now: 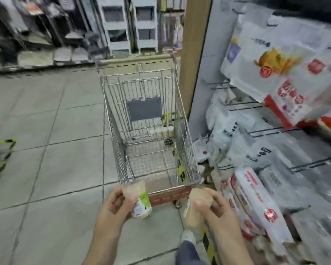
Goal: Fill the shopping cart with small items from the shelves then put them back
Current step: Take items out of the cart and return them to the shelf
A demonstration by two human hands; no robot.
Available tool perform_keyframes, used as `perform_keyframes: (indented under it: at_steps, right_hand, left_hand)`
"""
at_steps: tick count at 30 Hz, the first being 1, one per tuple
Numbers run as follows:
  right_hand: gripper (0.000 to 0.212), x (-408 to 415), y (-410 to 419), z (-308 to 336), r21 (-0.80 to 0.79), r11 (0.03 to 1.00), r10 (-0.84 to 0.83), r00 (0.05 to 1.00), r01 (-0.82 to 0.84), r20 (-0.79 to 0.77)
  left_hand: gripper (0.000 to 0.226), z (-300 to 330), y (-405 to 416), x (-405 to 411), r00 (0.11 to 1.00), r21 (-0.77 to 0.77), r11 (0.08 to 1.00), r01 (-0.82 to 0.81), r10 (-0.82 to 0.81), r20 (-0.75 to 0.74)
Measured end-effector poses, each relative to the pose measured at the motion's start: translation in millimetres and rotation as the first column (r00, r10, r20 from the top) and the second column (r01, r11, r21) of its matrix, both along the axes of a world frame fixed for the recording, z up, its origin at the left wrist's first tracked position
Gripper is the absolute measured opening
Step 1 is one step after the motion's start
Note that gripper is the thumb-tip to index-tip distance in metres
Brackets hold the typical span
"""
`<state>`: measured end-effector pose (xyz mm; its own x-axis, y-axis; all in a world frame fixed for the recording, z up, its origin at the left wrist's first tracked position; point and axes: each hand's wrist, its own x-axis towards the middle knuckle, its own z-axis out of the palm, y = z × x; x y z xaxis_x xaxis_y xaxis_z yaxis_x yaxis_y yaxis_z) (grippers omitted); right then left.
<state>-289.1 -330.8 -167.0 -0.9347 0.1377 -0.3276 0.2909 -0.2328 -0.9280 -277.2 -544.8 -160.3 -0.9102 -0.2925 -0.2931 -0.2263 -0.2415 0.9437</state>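
Shopping cart point(147, 119): I see it standing straight ahead on the floor tiles, long axis running near to far, its red near edge just beyond my hands and its handle end far. A few small pale bottles point(161, 131) stand in a row against the far end of the basket; the near half of the basket floor shows bare wire.

Shelves point(271, 131): wire racks on the right, close beside the cart, carrying large white bagged packs. Blur hides the print on them.

Left hand point(116, 203): I hold a small bottle point(142, 204) with a green-and-white label, fingers curled round its upper part. Its long axis tilts, the top towards the cart's near edge, the base down and towards me.

Right hand point(212, 205): fingers and thumb wrapped round a pale tan item point(196, 209), held roughly upright. I cannot tell its cap from its base.

Position: both items are outside the basket, just short of its near edge, left one to the left corner, right one to the right corner.

Step in hand: I judge this as loading the cart.

Method: I would carry each item over the near rim, lower it to the wire floor before letting go, and set it upright beside the row at the far end, so that nothing rolls or tips through the mesh.
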Motion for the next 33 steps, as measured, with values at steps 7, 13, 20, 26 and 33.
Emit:
perform_keyframes:
  at_steps: [7, 13, 20, 26, 33]
  right_hand:
    - [0.033, -109.9, 8.6, -25.9, 0.13, 0.978, 0.157, 0.986, -0.162, 0.048]
    - [0.035, -202.3, -9.0, -41.7, 0.224, 0.905, 0.345, 0.932, -0.362, 0.114]
    - [0.038, -306.9, -60.7, -102.9, 0.184, 0.892, 0.373, 0.902, -0.413, 0.215]
    - [0.027, -398.0, -111.6, -172.8, 0.221, 0.854, 0.421, 0.875, -0.471, 0.238]
    - [0.037, -489.0, -168.9, -274.2, 0.319, 0.8, 0.425, 0.856, -0.508, 0.295]
  left_hand:
    - [0.049, -25.5, 7.0, -77.2, 0.984, -0.002, 0.987, -0.162, 0.162, 0.073]
    - [0.015, -57.5, 0.6, -152.9, 0.96, -0.159, 0.974, -0.161, 0.192, 0.202]
    - [0.021, -100.2, -26.4, -250.8, 0.925, -0.198, 0.95, -0.243, 0.289, 0.249]
    - [0.024, -179.6, -66.0, -336.3, 0.872, -0.267, 0.924, -0.273, 0.355, 0.338]
    - [0.027, -275.4, -94.3, -412.7, 0.81, -0.358, 0.888, -0.29, 0.427, 0.402]
